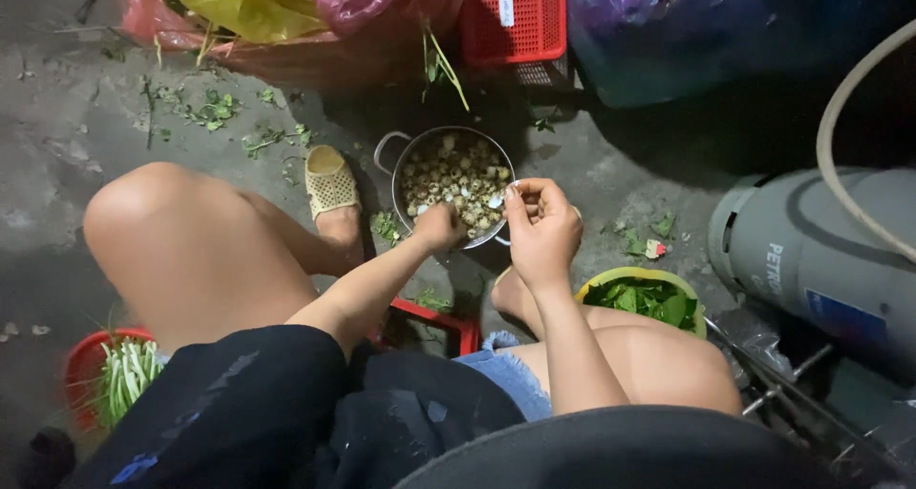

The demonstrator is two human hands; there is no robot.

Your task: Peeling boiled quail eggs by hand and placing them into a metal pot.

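Left hand (pixel 439 227) clenched at the rim of the round metal pot (pixel 389 145) of small speckled eggs (pixel 456 176). Right hand (pixel 542 224) pinches one small egg above the rim.

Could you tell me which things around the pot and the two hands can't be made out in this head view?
- Left hand: its fingers curl away over the pot rim, so any hold is hidden.
- Right hand: the white bit at its fingertips is too small to identify.
- Green bowl: partly hidden behind the right knee.
- Red basket: partly covered by dark clothing.

A white label strip (pixel 506 1) on the red basket (pixel 515 17); a blue label (pixel 844 319) on the grey gas cylinder (pixel 811 250).
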